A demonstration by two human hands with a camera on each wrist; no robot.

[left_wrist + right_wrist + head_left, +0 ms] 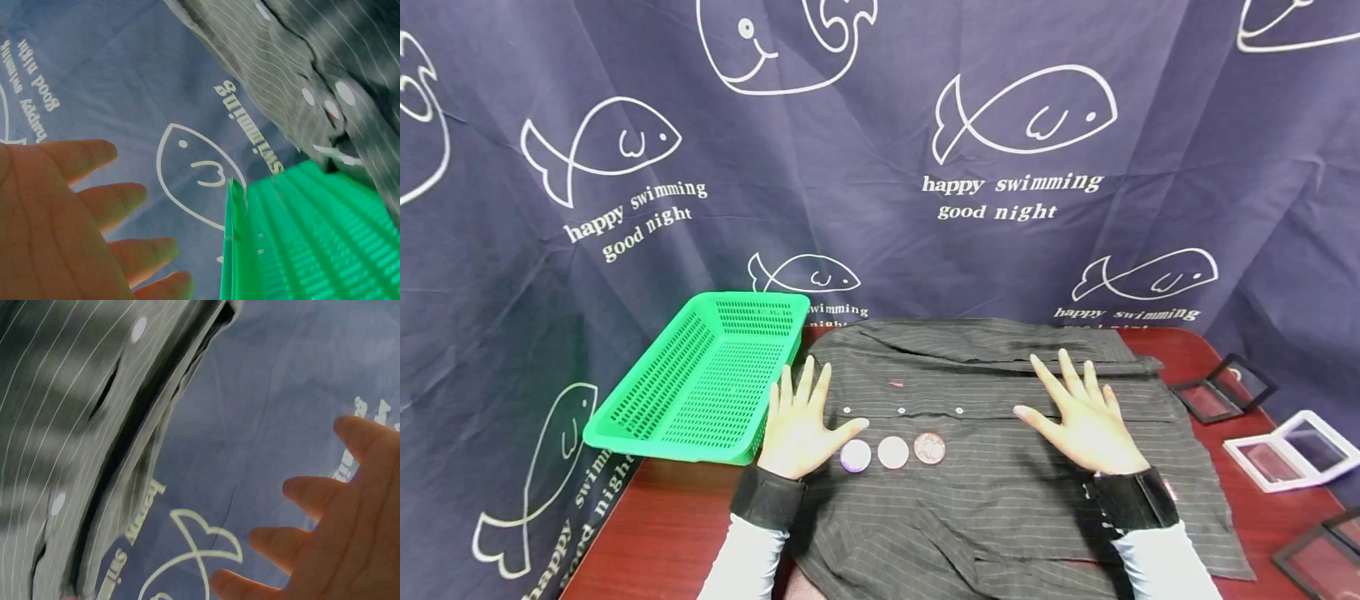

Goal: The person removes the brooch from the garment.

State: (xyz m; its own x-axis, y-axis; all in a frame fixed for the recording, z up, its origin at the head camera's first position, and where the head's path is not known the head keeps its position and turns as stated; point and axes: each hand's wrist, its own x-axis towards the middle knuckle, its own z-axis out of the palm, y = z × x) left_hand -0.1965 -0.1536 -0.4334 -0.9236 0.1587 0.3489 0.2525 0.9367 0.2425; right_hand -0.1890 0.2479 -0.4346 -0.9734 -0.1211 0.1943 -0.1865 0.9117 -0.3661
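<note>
A dark striped button-up shirt (pixel 1000 492) lies spread over the table. Above its left part my left hand (pixel 799 429) is held with fingers spread, beside the green basket (pixel 752 450). Three small round discs (pixel 892 452) sit in a row on the cloth, just right of the left thumb; one is purple-edged, one pale pink, one mottled. Over the shirt's right part my right hand (pixel 1086 429) is likewise spread, holding nothing. In the wrist views, the fingers of the left hand (pixel 81 219) and right hand (pixel 337 531) are straight and apart.
At the right table edge stand hinged square cases, opened: a dark one (pixel 1213 400), a white one (pixel 1273 462) and another dark one (pixel 1318 562) cut off by the frame. A navy curtain (pixel 880 167) with white fish prints hangs behind the reddish table (pixel 625 533).
</note>
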